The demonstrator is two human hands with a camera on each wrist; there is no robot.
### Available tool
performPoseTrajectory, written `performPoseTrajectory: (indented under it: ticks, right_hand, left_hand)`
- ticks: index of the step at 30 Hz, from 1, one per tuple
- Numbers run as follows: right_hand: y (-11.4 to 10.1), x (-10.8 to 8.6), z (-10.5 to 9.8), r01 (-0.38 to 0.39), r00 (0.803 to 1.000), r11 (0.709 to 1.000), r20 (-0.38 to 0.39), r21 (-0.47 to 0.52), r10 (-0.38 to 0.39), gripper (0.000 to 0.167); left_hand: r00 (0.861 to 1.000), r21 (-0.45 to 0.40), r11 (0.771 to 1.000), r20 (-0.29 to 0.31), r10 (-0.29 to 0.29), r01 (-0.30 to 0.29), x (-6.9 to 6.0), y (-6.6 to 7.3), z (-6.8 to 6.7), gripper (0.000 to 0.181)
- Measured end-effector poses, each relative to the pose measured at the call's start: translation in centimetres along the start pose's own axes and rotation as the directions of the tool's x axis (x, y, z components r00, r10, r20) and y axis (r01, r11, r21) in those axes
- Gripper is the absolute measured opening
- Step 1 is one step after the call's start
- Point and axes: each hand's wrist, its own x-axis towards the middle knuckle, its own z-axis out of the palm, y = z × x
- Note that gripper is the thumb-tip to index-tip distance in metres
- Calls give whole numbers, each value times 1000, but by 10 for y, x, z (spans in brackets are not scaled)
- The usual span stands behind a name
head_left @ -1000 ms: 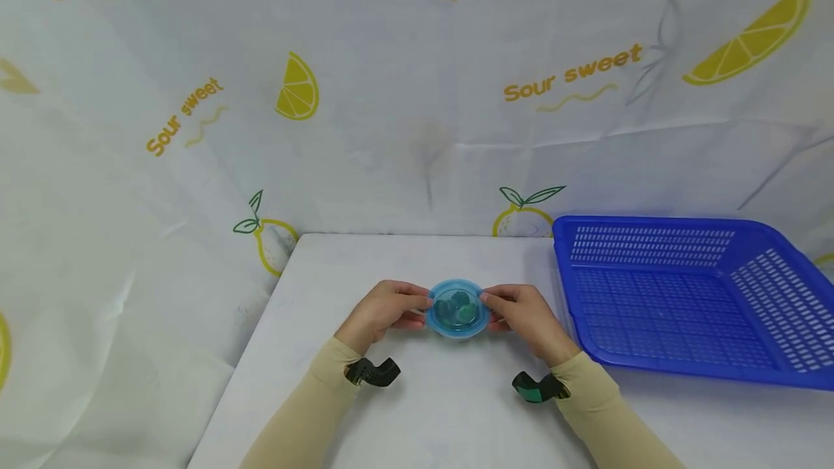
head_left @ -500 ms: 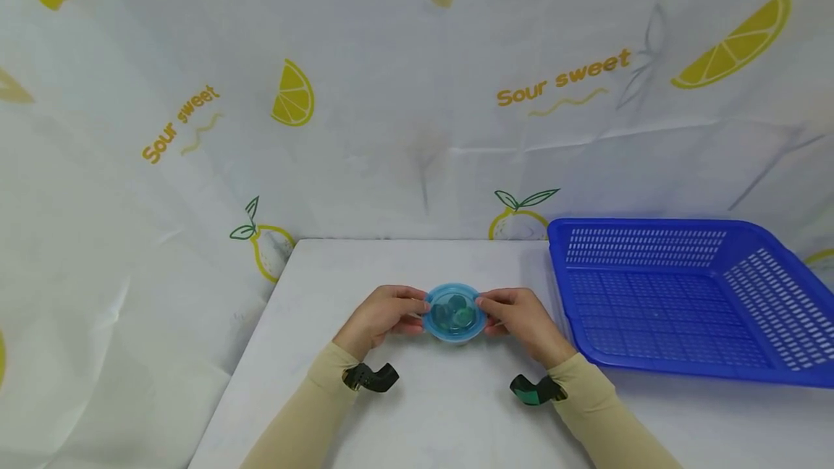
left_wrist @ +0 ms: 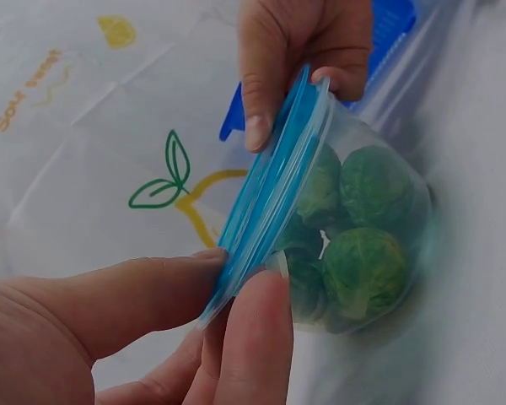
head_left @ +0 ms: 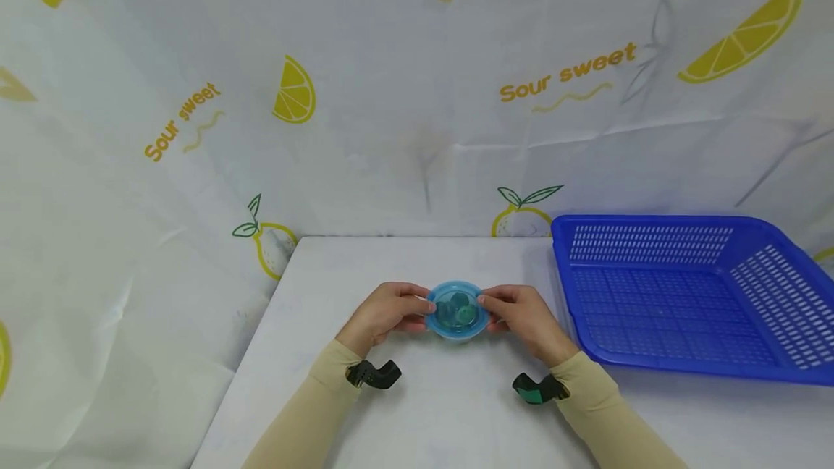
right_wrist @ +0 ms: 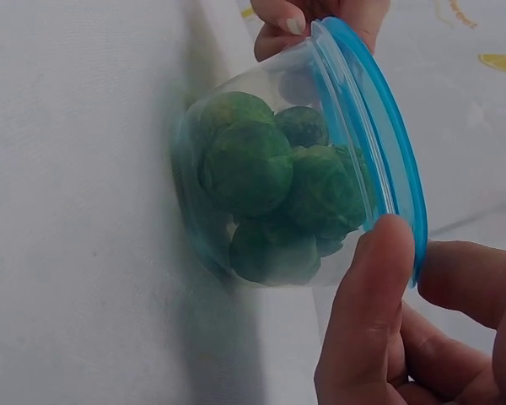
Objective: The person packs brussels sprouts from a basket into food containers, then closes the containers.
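Observation:
A clear round plastic container [head_left: 457, 313] with a blue lid [left_wrist: 274, 190] stands on the table between both hands. Several Brussels sprouts [right_wrist: 274, 181] show through its wall. On its left side my left hand [head_left: 391, 310] pinches the rim, thumb on top of the lid and fingers under the edge. My right hand [head_left: 524, 315] grips the opposite side the same way, as the right wrist view shows with the thumb [right_wrist: 472, 278] against the lid. The lid lies over the rim; whether it is fully sealed I cannot tell.
A blue plastic basket [head_left: 651, 364] with slotted walls stands on the right of the white table [head_left: 443, 411]. Behind and to the left hangs a white cloth [head_left: 378, 93] printed with lemons. Dark straps [head_left: 374, 375] sit on both wrists.
The head view shifts slightly. Both hands keep their hold on the container's rim, and the container stays in place between them.

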Motion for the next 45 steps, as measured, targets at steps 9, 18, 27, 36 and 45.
performPoseTrajectory:
  ticks: [9,18,27,36,45]
  right_hand:
    - [-1,-1,2,11,1000,998,-26,-66,-13,34]
    - [-3,-6,2,58,998,988,0,-146,-59,41]
    - [-4,-9,3,69,997,981,31,-179,-65,50]
    - [-4,-7,7,84,996,981,1,-174,-85,48]
    - [-3,-7,9,60,998,984,-14,-170,-64,49]
  left_hand:
    - [1000,23,999,3,23,-23,1,0,0,44]
    - [999,26,999,-16,35,-35,1,2,2,40]
    - [998,40,998,-20,52,-51,3,4,2,41]
    - [997,58,995,-5,80,-79,4,0,0,43]
    - [998,47,997,-3,68,-68,5,-4,-1,43]
